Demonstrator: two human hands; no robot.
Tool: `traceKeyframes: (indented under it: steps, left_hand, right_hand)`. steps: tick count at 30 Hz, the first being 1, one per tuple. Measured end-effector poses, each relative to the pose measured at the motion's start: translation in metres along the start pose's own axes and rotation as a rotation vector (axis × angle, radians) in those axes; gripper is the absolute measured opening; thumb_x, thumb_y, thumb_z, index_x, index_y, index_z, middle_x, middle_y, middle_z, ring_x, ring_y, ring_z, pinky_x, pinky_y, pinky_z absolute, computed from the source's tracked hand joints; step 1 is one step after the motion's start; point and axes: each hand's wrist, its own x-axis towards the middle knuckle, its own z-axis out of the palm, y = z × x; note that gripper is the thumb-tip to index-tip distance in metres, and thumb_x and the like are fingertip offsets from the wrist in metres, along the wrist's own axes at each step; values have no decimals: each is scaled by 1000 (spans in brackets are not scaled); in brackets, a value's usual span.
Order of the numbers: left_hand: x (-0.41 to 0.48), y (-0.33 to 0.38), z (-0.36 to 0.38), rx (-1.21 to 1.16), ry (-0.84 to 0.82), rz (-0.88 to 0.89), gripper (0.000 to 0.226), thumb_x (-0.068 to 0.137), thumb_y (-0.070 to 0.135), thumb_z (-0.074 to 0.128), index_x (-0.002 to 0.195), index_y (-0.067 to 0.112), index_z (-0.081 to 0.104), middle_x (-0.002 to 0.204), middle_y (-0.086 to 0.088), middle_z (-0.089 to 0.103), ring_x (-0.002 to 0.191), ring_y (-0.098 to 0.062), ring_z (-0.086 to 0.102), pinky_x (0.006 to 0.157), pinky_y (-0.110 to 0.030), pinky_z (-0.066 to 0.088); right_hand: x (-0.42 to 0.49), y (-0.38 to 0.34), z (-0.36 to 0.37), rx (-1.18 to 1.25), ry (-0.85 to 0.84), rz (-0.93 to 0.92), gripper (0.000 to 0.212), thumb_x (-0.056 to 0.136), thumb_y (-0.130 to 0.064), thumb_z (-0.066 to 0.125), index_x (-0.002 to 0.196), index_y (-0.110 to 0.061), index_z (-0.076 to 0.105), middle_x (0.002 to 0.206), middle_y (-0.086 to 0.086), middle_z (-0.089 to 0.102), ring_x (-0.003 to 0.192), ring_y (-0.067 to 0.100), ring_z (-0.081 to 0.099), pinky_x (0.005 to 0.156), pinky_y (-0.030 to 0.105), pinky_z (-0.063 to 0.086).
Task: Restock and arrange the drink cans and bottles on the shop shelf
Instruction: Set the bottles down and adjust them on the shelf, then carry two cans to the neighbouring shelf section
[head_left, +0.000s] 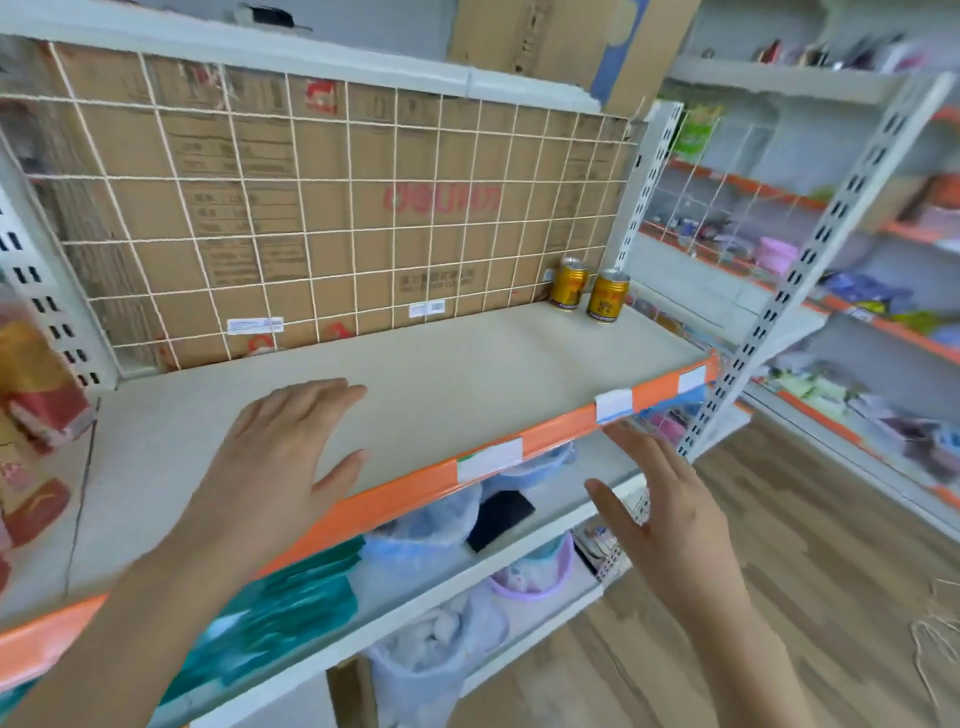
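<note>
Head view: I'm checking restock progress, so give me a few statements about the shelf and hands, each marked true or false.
1. Two gold cans stand upright at the shelf's far right. True.
2. The left hand holds a can. False: it is open and holds nothing.
3. The right hand is below the shelf's orange edge. True.
4. Bottles fill the shelf's middle. False: the middle is bare.

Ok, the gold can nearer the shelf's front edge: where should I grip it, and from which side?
Wrap the right hand around the mid-body of the front gold can, coming from the front. It stands upright; the second can sits close behind-left, and the upright post stands to the right.
</note>
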Motion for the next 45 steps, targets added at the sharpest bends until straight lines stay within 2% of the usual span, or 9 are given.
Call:
traceKeyframes:
  steps: [5, 9, 16, 22, 26, 32, 35, 40, 45]
  left_hand:
    - [70, 2, 39, -65, 9, 80, 54, 81, 46, 37, 123, 17, 54, 121, -4, 61, 108, -19, 46, 92, -34, 33]
    - [123, 6, 64, -126, 22, 104, 54, 81, 47, 37, 122, 17, 56, 120, -4, 61, 105, -25, 56, 88, -40, 44]
    - [180, 13, 110, -196, -63, 209, 54, 82, 47, 37, 121, 15, 57, 121, -5, 60, 108, -28, 59, 88, -44, 47]
    - [220, 17, 138, -238, -73, 227, 53, 82, 47, 38, 120, 16, 57, 118, -2, 62, 108, -18, 52, 85, -39, 47]
    - [250, 23, 157, -232, -115, 200, 53, 82, 48, 37, 120, 16, 56, 117, -1, 61, 105, -22, 57, 84, -39, 47]
    - [311, 59, 189, -411, -128, 105, 66, 76, 59, 31, 129, 24, 51, 126, 9, 53, 116, -12, 47, 94, -25, 34]
    - [352, 84, 214, -449, -162, 94, 69, 74, 59, 30, 130, 24, 50, 127, 11, 50, 117, -10, 45, 94, -23, 32]
    - [426, 112, 273, -371, -191, 80, 58, 80, 44, 46, 131, 17, 50, 132, 0, 50, 116, -24, 50, 94, -32, 38]
    - [480, 133, 318, -240, -151, 50, 58, 89, 30, 59, 141, 19, 37, 148, -1, 32, 135, -23, 30, 107, -35, 28]
  right_hand:
    - [44, 33, 8, -43, 18, 77, 49, 84, -52, 43, 124, -23, 51, 115, -6, 60, 101, 19, 61, 75, 29, 48]
    - [76, 52, 17, -91, 27, 117, 48, 84, -52, 42, 122, -23, 53, 111, -7, 59, 101, 17, 59, 72, 28, 47]
    - [103, 87, 28, -157, 44, 218, 42, 83, -30, 69, 122, -21, 56, 109, -7, 59, 92, 6, 52, 67, 26, 39]
    - [134, 123, 40, -142, 26, 277, 46, 84, -46, 55, 123, -22, 54, 107, -9, 58, 91, 16, 57, 67, 26, 39]
    - [164, 156, 55, -110, -12, 272, 54, 81, -56, 45, 125, -25, 52, 112, -10, 56, 91, 18, 59, 69, 27, 40]
    - [224, 219, 77, -79, -75, 226, 51, 84, -49, 49, 124, -18, 55, 118, 0, 59, 89, 26, 60, 72, 29, 40]
    - [257, 254, 91, -53, -105, 217, 43, 87, -34, 63, 125, -15, 54, 120, 4, 59, 107, 23, 55, 83, 36, 44]
    - [314, 306, 118, -40, -193, 129, 51, 87, -30, 63, 133, -14, 47, 129, 5, 52, 116, 24, 49, 86, 27, 38]
    - [365, 337, 149, 83, -300, 84, 70, 85, -32, 64, 143, -18, 28, 139, 1, 40, 123, 22, 43, 89, 32, 40]
